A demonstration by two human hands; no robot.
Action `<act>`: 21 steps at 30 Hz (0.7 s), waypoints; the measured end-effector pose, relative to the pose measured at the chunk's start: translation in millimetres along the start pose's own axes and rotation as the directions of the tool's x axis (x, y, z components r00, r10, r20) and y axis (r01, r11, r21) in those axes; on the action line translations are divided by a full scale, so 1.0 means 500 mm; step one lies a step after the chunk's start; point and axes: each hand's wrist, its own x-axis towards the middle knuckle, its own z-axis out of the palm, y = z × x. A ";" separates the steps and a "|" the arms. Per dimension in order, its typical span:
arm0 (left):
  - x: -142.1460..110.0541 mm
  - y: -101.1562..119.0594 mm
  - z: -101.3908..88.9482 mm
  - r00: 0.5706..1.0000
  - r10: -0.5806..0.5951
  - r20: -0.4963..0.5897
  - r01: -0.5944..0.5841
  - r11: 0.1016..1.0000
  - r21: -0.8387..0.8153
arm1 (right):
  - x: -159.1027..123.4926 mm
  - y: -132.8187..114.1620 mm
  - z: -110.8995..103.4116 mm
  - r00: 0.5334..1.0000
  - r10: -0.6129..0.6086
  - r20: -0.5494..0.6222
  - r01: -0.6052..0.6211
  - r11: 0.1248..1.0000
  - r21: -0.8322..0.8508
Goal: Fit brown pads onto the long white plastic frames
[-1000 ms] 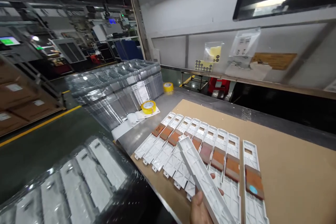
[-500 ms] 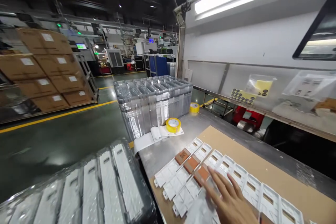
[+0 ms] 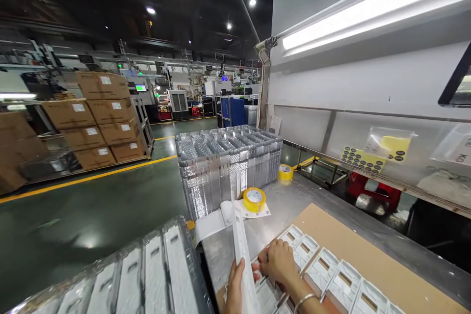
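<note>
A long, narrow white plastic panel (image 3: 241,240) stands tilted up in my left hand (image 3: 235,287), its thumb on the near face and fingertips showing behind. My right hand (image 3: 281,261) is closed over the left end of a row of flat white panels (image 3: 324,265) with rectangular openings. A reddish-brown block (image 3: 262,256) shows at its fingertips, mostly hidden by the hand. More orange-brown shows beneath my right forearm, which wears a bracelet. The row lies on a brown cardboard sheet (image 3: 353,240).
A yellow tape roll (image 3: 254,199) sits on the metal table (image 3: 294,198), with another tape roll (image 3: 285,172) behind. Stacked clear trays (image 3: 230,167) stand at the back. At lower left, a tray (image 3: 196,274) holds white panels. Boxes (image 3: 117,132) stand across the floor.
My right hand has gone from spread fingers above the row to closed at its left end. My left hand has come into view with the upright panel. The view has tilted up and left.
</note>
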 end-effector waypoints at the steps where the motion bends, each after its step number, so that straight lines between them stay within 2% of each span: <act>1: 0.008 -0.004 0.000 1.000 0.003 0.010 -0.004 1.000 0.030 | 0.002 0.002 -0.002 1.000 0.006 0.017 -0.006 1.000 -0.009; 7: 0.040 -0.010 0.007 0.999 -0.043 0.001 0.042 0.979 0.201 | 0.021 0.010 -0.003 0.998 0.018 0.061 -0.018 1.000 -0.006; 13: 0.033 -0.002 0.014 0.998 -0.056 -0.015 0.058 0.956 0.287 | 0.030 0.022 0.012 0.998 -0.009 0.058 0.002 0.994 0.109; 15: 0.027 -0.001 0.017 0.999 -0.046 0.000 0.044 0.953 0.301 | 0.037 0.030 0.014 0.997 -0.025 0.079 0.010 0.984 0.179; 17: 0.024 -0.002 0.021 1.000 -0.029 0.012 0.024 0.949 0.314 | 0.048 0.043 0.014 0.985 -0.086 0.149 0.040 0.956 0.289; 19: 0.023 -0.005 0.024 1.000 -0.006 0.019 -0.001 0.944 0.331 | 0.062 0.058 0.014 0.961 -0.168 0.221 0.063 0.907 0.415; 21: 0.025 -0.008 0.026 0.999 0.012 0.029 -0.021 0.939 0.342 | 0.075 0.078 0.015 0.944 -0.224 0.244 0.062 0.843 0.534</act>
